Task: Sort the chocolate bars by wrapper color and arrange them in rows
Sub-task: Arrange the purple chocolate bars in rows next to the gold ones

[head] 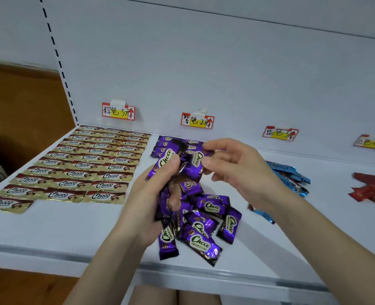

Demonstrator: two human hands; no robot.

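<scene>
Brown-and-gold bars (81, 164) are lying in neat rows of three across the shelf's (50, 230) left end, running from the back wall towards the front edge, with one extra bar (8, 203) sitting alone at the front-left. Moving to the middle, the left hand (153, 194) is gripping a bunch of purple bars (171, 164) above a loose purple pile (204, 223) near the front edge. The right hand (232, 166) is pinching one purple bar (194, 166) between thumb and fingers, right beside the left. A few purple bars (162, 143) are lining up at the back wall. Further right, blue bars (290, 175) are heaped, and red ones (369, 188) are lying at the right end.
</scene>
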